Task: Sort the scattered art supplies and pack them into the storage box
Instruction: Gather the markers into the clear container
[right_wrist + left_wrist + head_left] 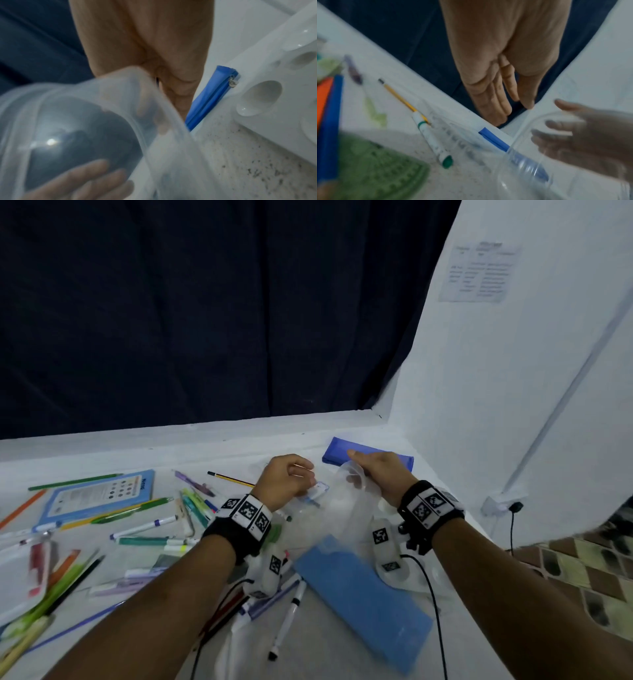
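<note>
My right hand (378, 474) grips the rim of a clear plastic container (346, 501), thumb on the outside and fingers (80, 178) curled inside its mouth, holding it tilted above the table (212, 440). In the right wrist view the container (72, 129) fills the lower left, blurred. Just left of that hand, my left hand (282, 482) hovers with fingers loosely bent beside the container's mouth; in the left wrist view its fingers (489, 97) lie nearly straight and hold nothing I can make out. A small blue-edged tag (320, 488) sits right under that hand in the head view; I cannot tell whether the fingertips touch it.

Just beyond my right hand lies a dark blue zip pouch (337, 451) against the table's back edge. Under my right wrist lies a lighter blue flat case (363, 597), and a white paint palette (278, 86) with round wells sits beside the pouch. To the left of my left hand are a yellow pencil (231, 478), a green-capped marker (433, 142) and, farther out, a scatter of pens and markers (144, 529) around a blue booklet (99, 494).
</note>
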The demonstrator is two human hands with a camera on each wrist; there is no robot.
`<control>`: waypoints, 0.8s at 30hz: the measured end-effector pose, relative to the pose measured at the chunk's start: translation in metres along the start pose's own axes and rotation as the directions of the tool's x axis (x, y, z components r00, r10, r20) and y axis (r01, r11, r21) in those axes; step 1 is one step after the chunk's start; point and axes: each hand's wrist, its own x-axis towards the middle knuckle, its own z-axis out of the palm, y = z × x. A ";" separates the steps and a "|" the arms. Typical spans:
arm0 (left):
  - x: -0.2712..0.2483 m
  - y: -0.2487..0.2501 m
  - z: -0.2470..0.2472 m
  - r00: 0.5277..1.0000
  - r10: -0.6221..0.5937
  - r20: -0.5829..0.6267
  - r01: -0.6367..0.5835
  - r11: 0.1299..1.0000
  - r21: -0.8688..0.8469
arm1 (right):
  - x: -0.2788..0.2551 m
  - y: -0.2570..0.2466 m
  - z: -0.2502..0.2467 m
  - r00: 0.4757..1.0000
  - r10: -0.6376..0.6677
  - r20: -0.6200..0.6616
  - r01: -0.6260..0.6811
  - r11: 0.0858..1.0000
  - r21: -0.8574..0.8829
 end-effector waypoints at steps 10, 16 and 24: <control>-0.046 -0.021 0.021 0.978 -0.208 0.035 0.155 0.823 0.546 | -0.050 -0.023 -0.012 0.996 0.064 0.065 -0.041 0.952 -0.304; -0.063 -0.010 0.018 0.969 -0.166 -0.181 0.218 0.920 0.325 | -0.078 -0.010 -0.028 0.993 0.028 0.119 -0.014 0.993 -0.116; -0.140 -0.005 -0.052 0.952 -0.228 -0.205 0.261 0.953 0.155 | -0.112 0.008 0.025 0.976 0.073 0.203 -0.004 0.947 -0.322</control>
